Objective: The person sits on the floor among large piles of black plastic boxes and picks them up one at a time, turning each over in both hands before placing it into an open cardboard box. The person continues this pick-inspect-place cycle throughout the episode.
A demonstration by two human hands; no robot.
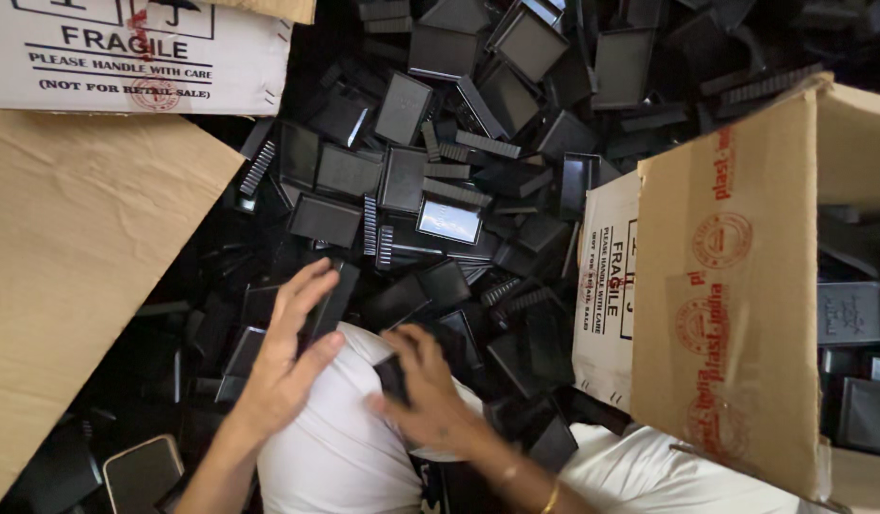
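— What do the hands have?

— The right hand (423,385) closes around a small black plastic tray (392,376) over the white-clothed knee (350,428). The left hand (288,357), fingers spread, presses a flat black piece (328,303) just above that knee.

— How would they handle?

— Probably light, stiff, smooth; hold by the edges. The pile (459,171) beyond the knee is matte, ribbed, square-cornered.

The small black plastic piece (392,378) under the right hand (430,400) is mostly hidden by its fingers. The brown cardboard box (745,286) at right is cut off by the frame edge, its contents largely concealed. Both forearms are cropped at the near edge.
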